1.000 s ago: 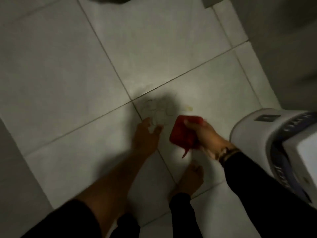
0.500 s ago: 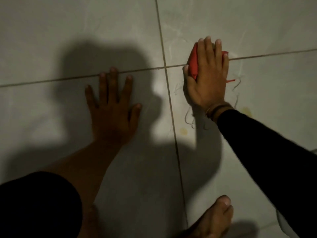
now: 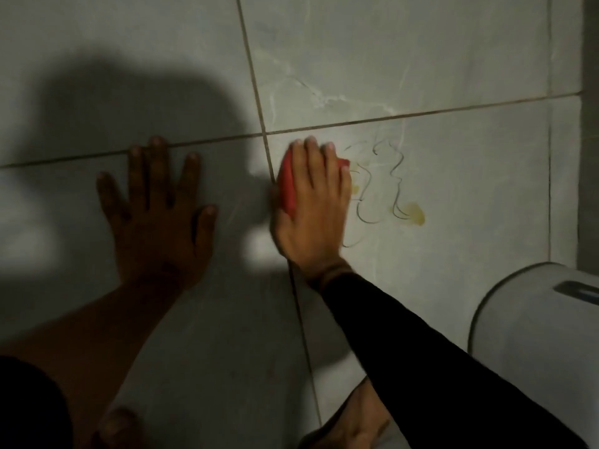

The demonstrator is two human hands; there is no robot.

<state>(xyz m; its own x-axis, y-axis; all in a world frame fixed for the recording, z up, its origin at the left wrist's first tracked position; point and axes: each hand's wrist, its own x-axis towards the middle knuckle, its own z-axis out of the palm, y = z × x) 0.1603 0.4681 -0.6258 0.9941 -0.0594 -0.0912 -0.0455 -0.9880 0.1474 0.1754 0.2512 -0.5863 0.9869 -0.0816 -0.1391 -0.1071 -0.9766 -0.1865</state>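
My right hand (image 3: 312,202) presses a red cloth (image 3: 287,186) flat against the pale tiled floor (image 3: 453,176), fingers straight over it, just right of a grout line. Only the cloth's left edge and a small corner show under the hand. To the right of the hand lie thin dark scribble marks (image 3: 385,183) and a yellow stain (image 3: 413,213) on the tile. My left hand (image 3: 155,209) lies spread flat on the floor in shadow, holding nothing.
A white rounded appliance (image 3: 534,338) stands at the lower right. A grey wall or cabinet edge (image 3: 590,124) runs along the right side. My bare feet (image 3: 353,422) show at the bottom edge. A large shadow covers the left tiles.
My right hand with the red cloth has slid down and left across the tile, uncovering the scribble marks and yellow stain to its right. My left hand stays planted on the floor.
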